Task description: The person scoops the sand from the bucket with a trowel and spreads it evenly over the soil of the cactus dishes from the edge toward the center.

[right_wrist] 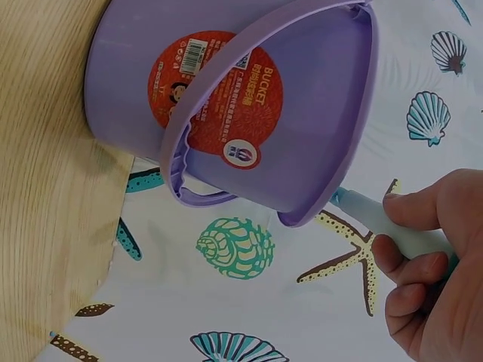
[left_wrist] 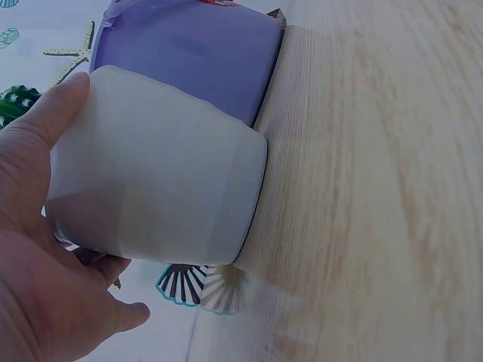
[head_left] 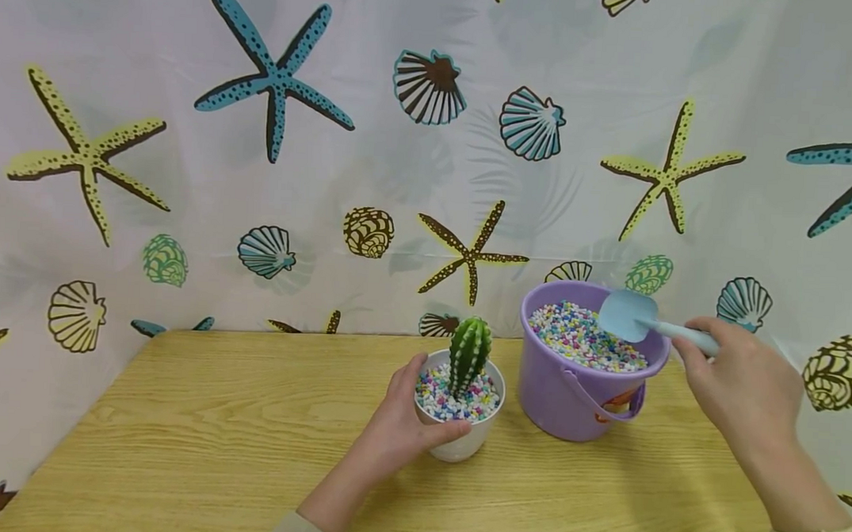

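My left hand [head_left: 408, 420] holds a white pot [head_left: 461, 446] round its side, thumb in front and fingers at the far left. In the pot stands a green cactus [head_left: 469, 355] among small multicoloured pebbles [head_left: 438, 393]. In the left wrist view the white pot [left_wrist: 158, 170] hides most of the cactus. My right hand [head_left: 745, 383] grips the handle of a light blue toy shovel [head_left: 627, 314]. Its blade is over the right part of a purple bucket [head_left: 556, 399], which is filled with the same kind of pebbles [head_left: 573, 332]. The right wrist view shows curled fingers round the shovel handle [right_wrist: 377, 215].
The bucket stands on the wooden table [head_left: 248, 417], just right of the pot, near the back edge. Its handle [right_wrist: 207, 83] hangs down in front of a red label [right_wrist: 260, 98]. Behind the table hangs a white curtain [head_left: 315, 182] printed with starfish and shells.
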The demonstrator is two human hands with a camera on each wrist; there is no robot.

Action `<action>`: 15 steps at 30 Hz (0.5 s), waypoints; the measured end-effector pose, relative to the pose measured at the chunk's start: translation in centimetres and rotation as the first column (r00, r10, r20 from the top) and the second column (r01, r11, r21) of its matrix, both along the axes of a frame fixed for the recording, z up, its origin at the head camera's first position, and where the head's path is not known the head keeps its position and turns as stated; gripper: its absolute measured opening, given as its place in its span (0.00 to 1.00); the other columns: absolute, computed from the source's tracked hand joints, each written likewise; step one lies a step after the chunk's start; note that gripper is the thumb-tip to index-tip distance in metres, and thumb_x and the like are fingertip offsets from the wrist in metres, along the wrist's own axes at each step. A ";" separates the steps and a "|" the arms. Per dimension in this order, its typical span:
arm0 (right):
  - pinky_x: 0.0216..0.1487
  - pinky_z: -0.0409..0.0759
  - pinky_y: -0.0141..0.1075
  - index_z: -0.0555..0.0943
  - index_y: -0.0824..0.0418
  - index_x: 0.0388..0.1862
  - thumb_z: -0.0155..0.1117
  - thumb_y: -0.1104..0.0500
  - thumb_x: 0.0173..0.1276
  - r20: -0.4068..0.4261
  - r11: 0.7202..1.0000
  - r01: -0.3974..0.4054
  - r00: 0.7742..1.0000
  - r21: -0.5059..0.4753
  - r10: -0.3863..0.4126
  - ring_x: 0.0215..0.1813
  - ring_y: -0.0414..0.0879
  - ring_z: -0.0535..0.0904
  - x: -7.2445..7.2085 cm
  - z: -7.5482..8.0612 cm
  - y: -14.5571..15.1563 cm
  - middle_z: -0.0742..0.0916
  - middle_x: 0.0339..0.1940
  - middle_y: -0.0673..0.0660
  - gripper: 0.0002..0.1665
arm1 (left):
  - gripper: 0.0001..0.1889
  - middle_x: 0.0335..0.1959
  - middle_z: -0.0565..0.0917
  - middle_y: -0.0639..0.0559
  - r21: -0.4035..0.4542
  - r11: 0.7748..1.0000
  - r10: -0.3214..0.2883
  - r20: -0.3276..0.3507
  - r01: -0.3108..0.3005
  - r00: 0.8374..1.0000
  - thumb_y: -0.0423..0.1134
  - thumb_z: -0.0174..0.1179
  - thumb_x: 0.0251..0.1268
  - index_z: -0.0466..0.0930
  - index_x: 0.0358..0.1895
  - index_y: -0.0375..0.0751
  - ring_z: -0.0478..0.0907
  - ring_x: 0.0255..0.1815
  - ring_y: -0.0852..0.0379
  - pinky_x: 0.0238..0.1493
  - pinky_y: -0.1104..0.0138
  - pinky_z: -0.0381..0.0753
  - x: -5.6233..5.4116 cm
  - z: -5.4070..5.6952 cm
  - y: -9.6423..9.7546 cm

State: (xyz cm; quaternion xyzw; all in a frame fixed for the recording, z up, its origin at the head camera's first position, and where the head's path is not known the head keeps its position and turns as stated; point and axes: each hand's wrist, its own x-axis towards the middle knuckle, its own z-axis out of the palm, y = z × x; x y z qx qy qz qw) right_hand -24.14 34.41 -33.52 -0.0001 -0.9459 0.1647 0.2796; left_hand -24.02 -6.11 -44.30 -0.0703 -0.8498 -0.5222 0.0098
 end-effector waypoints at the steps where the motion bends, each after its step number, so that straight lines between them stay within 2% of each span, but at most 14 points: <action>1: 0.18 0.64 0.44 0.88 0.58 0.60 0.71 0.45 0.81 0.006 1.000 -0.001 1.000 0.002 0.001 0.22 0.51 0.73 -0.1 0.0 0.1 0.90 0.35 0.63 0.20 | 0.67 0.86 0.59 0.35 0.002 1.000 0.000 -0.001 0.000 1.000 0.59 0.87 0.56 0.50 0.91 0.46 0.64 0.83 0.32 0.79 0.34 0.65 0.0 0.0 0.0; 15: 0.18 0.65 0.43 0.88 0.59 0.59 0.70 0.45 0.81 0.073 1.000 -0.003 0.997 0.017 0.002 0.22 0.50 0.74 -0.6 -0.3 0.7 0.89 0.29 0.57 0.21 | 0.67 0.86 0.59 0.35 0.004 1.000 -0.004 -0.009 0.004 1.000 0.59 0.87 0.56 0.50 0.91 0.46 0.65 0.82 0.32 0.79 0.34 0.65 -0.1 -0.1 0.0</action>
